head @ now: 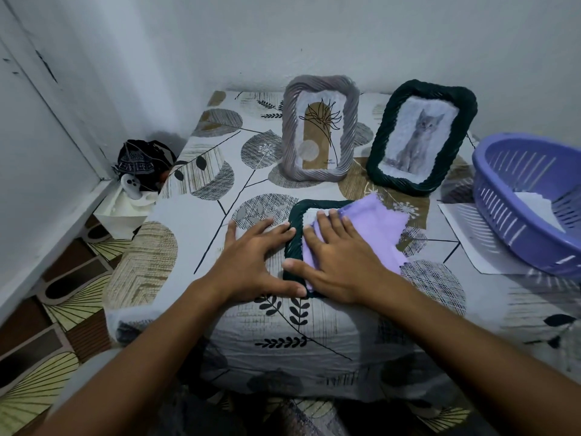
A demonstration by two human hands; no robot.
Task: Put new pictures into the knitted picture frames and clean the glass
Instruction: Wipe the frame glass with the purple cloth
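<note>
**Wiping the glass of a frame laid flat**

Right hand (338, 262), fingers straight and together, pressed flat on a lilac cloth (374, 228) spread over the glass. Left hand (251, 259), fingers straight and slightly apart, laid on the tablecloth (195, 221) with fingertips and thumb touching the left rim of the dark green knitted frame (295, 228), apparently bracing it. Frame lying face up near the front middle of the table, most of its glass hidden under cloth and hand; a pale strip showing at the top left corner. Picture inside not visible.

Step in hand, by judgement: cleaning the glass. Best done with even, light pressure through flat fingers, strokes carried out to the corners beside the knitted rim, cloth kept off the yarn to avoid snagging, left hand holding the frame against sliding on the slick cover.

Behind, standing upright and apart: grey knitted frame (320, 127) with a plant print, second dark green frame (421, 136) with a cat picture. At far right, purple basket (503, 196) resting partly on a sheet of paper (465, 234).
</note>
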